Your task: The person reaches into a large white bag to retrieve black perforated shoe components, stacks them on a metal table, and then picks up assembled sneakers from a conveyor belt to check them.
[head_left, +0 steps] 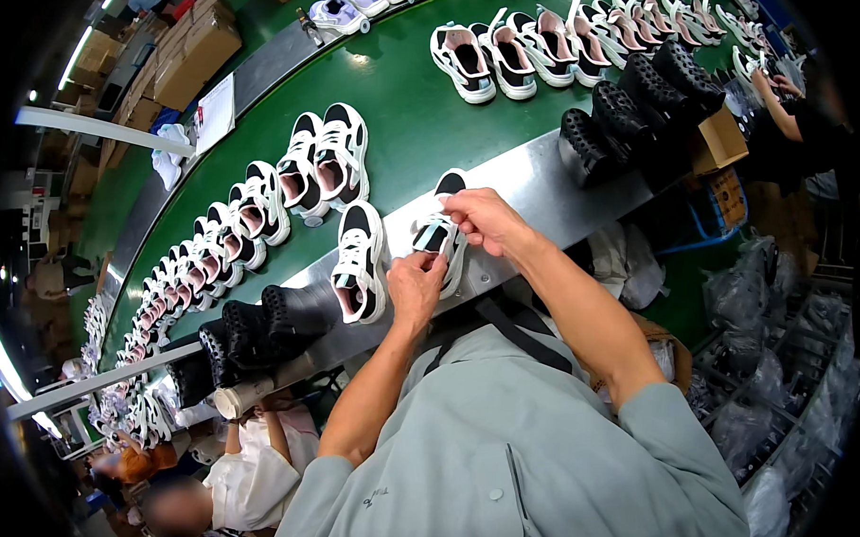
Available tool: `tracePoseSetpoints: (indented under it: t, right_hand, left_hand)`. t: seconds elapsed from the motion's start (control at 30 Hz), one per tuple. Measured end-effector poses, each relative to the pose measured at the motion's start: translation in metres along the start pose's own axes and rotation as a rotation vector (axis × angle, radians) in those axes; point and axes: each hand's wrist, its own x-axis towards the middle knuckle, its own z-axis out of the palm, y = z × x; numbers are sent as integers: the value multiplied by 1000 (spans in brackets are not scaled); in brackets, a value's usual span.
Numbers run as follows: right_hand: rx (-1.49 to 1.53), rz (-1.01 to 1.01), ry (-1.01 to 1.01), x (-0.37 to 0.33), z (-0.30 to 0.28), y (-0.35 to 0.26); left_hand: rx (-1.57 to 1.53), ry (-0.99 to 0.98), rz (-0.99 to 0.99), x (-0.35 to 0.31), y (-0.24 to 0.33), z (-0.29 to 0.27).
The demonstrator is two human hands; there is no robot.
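A black-and-white shoe (436,237) sits on the metal ledge (537,189). The left hand (416,289), at its seven o'clock, is clamped on the opening; the right hand (486,220), close by at two o'clock, pinches the upper near the laces. A matching shoe (360,261) stands at nine. At ten lies a white sheet (220,114), any writing too small to read; at six, the grey-green shirt (486,427) bears small dark script (375,497)

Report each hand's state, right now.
Left hand: fingers curled at the opening of the black-and-white shoe; grip can't be told.
Right hand: fingers bent over its front; pinch can't be told.
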Motion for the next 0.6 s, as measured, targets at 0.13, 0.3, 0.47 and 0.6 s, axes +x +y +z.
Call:
tracePoseSetpoints:
  t: [0.13, 0.3, 0.47, 0.6]
  right_hand:
    - [-145, 53, -77, 11, -3, 4]
    - [-77, 96, -54, 5, -14, 35]
    - [-5, 104, -36, 3, -18, 70]
    - [-43, 96, -17, 4, -17, 75]
  left_hand:
    - [-201, -88, -209, 3, 0, -4]
    - [-517, -49, -372, 3, -11, 1]
    - [-593, -31, -418, 6, -8, 6]
    - [-612, -27, -441, 6, -8, 8]
